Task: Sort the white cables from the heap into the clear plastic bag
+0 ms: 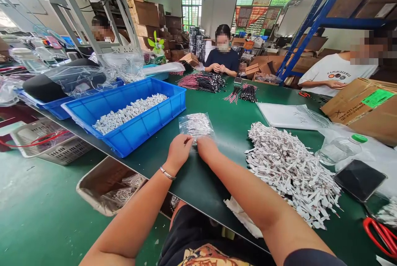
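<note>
A clear plastic bag (pixel 198 122) filled with small white parts lies flat on the green table. My left hand (pixel 180 150) pinches its near edge at the left, fingers closed. Beside it, my right hand (pixel 206 148) is closed on the same near edge, its fingertips mostly hidden behind the back of the hand. To the left stands a blue bin (pixel 124 140) with many small white connectors (pixel 130 113) inside. A large heap of white connector pieces with short leads (pixel 285 167) spreads over the table on the right.
Red-handled scissors (pixel 380 235), a dark flat tray (pixel 360 179) and a clear bottle (pixel 341 149) lie at the right. Bundled wires (pixel 201 81) sit at the far side before a seated co-worker (pixel 221 53). Below the table's left edge is an open box (pixel 105 183).
</note>
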`<action>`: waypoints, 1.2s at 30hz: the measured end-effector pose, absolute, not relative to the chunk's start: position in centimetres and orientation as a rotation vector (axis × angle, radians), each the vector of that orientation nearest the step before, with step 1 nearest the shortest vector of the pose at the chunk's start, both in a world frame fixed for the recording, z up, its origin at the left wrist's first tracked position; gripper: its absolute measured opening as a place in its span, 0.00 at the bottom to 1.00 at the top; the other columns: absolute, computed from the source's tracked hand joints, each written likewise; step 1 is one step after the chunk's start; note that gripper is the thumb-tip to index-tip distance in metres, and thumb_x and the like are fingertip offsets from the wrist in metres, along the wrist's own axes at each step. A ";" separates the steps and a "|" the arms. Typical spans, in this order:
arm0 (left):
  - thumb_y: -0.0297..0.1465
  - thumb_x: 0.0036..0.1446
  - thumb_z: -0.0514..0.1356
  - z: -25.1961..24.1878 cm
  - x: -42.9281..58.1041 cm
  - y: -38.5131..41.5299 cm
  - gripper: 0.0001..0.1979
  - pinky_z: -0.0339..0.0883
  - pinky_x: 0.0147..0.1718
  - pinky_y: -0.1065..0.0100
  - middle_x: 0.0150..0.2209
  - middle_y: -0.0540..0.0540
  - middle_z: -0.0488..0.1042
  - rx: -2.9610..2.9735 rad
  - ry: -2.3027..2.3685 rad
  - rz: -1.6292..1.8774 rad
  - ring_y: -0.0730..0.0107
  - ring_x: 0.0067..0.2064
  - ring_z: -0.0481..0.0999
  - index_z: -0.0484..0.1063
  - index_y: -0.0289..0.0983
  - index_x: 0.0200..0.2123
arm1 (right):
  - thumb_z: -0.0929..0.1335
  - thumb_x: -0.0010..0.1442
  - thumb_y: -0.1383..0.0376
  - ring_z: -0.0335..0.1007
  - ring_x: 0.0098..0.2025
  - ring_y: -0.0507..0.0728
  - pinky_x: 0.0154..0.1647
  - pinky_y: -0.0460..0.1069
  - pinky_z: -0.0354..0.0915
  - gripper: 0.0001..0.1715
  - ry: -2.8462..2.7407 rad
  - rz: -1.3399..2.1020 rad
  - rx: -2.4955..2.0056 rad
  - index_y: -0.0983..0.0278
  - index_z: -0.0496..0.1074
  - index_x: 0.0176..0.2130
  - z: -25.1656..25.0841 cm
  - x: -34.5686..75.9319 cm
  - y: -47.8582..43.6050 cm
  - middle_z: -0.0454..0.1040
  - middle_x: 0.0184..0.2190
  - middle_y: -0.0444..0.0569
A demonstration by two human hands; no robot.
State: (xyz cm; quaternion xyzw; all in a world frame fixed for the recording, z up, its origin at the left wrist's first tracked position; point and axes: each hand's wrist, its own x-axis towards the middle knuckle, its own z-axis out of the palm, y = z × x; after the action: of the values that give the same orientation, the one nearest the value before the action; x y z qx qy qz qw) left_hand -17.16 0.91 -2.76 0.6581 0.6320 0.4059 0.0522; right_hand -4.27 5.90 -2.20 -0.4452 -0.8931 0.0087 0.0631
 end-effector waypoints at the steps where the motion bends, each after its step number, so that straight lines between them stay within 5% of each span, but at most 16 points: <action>1: 0.33 0.58 0.53 -2.8 -17.0 0.9 0.09 0.63 0.39 0.68 0.34 0.47 0.73 2.001 1.912 1.256 0.68 0.38 0.71 0.72 0.38 0.33 | 0.64 0.62 0.61 0.68 0.44 0.56 0.44 0.56 0.67 0.17 -2.696 0.011 -1.369 0.66 0.66 0.48 -2.1 -4.6 6.2 0.68 0.47 0.52; 9: 0.32 0.58 0.53 -3.6 -16.8 0.8 0.08 0.64 0.38 0.66 0.33 0.47 0.73 1.982 1.902 1.321 0.67 0.37 0.71 0.71 0.37 0.33 | 0.64 0.62 0.61 0.66 0.50 0.59 0.49 0.59 0.64 0.18 -2.665 -0.011 -1.406 0.65 0.65 0.51 -2.2 -5.2 5.8 0.66 0.51 0.53; 14: 0.33 0.57 0.54 -3.9 -17.4 0.7 0.08 0.65 0.39 0.65 0.34 0.46 0.74 2.001 1.912 1.270 0.66 0.37 0.72 0.72 0.37 0.34 | 0.64 0.60 0.65 0.52 0.61 0.65 0.59 0.59 0.53 0.29 -2.719 0.074 -1.250 0.77 0.58 0.58 -1.4 -3.0 1.1 0.58 0.58 0.68; 17: 0.34 0.54 0.58 -3.5 -17.0 0.3 0.09 0.63 0.44 0.60 0.38 0.44 0.74 2.035 1.913 1.222 0.61 0.42 0.71 0.71 0.37 0.37 | 0.63 0.61 0.59 0.47 0.63 0.61 0.63 0.53 0.48 0.27 -2.799 0.151 -1.005 0.71 0.61 0.56 -0.7 1.0 -3.4 0.58 0.60 0.58; 21: 0.35 0.55 0.57 -2.0 -13.8 -0.6 0.13 0.60 0.48 0.58 0.42 0.43 0.72 2.273 1.711 1.134 0.59 0.47 0.69 0.69 0.37 0.43 | 0.61 0.63 0.61 0.57 0.58 0.58 0.61 0.51 0.55 0.19 -2.742 0.455 -0.657 0.67 0.68 0.50 -0.9 7.6 -8.6 0.68 0.53 0.53; 28: 0.32 0.59 0.53 0.5 -3.9 -1.7 0.09 0.63 0.40 0.65 0.35 0.46 0.73 2.560 1.063 0.497 0.65 0.39 0.70 0.72 0.38 0.38 | 0.61 0.62 0.68 0.67 0.48 0.56 0.52 0.51 0.65 0.15 -2.412 0.548 -0.936 0.64 0.70 0.46 -1.6 14.9 -12.8 0.74 0.44 0.52; 36: 0.26 0.50 0.57 -0.7 3.8 1.4 0.14 0.64 0.41 0.63 0.40 0.39 0.70 2.725 1.091 0.177 0.59 0.42 0.69 0.68 0.33 0.43 | 0.59 0.63 0.66 0.68 0.47 0.58 0.51 0.54 0.65 0.15 -2.349 0.247 -1.207 0.64 0.72 0.43 -1.6 19.1 -10.0 0.75 0.42 0.53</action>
State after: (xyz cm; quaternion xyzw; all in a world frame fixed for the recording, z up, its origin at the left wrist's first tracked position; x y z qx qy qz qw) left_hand 3.76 1.39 -0.67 0.9221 0.3690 0.0599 0.1002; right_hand 19.10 -10.02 -1.62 -0.4416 -0.8592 0.0905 0.2421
